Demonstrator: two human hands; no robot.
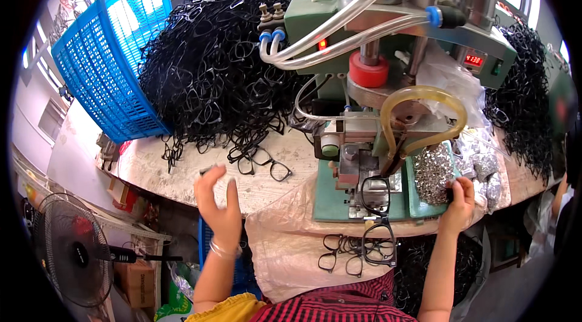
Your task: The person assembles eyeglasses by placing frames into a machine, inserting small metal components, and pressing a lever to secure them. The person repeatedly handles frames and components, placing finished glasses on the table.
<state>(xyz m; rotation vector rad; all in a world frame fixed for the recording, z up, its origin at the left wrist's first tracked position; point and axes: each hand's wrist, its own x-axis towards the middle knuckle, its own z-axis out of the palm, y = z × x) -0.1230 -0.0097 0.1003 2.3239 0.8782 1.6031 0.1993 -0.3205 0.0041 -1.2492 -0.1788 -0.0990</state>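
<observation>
My left hand (219, 210) is raised over the table's front edge, its thumb and fingers apart and nothing visible between them. Just beyond it lie loose black eyeglass frames (263, 163). My right hand (459, 202) is pinched at the right rim of a green tray (417, 205) heaped with small shiny metal pieces (433, 173). A small dark bit shows at its fingertips, too small to name. Between my hands, a black eyeglass frame (379, 238) sits upright at the metal fixture (357, 170) of a green press (303, 19), with one lens rim hanging below the base.
A large heap of black eyeglass frames (212, 67) leans by a tilted blue basket (109, 61). More frames (348, 249) lie on the cloth (282, 237) before me. Clear hoses (364, 10) and a yellowish tube (458, 103) loop round the press. A fan (73, 249) stands at left.
</observation>
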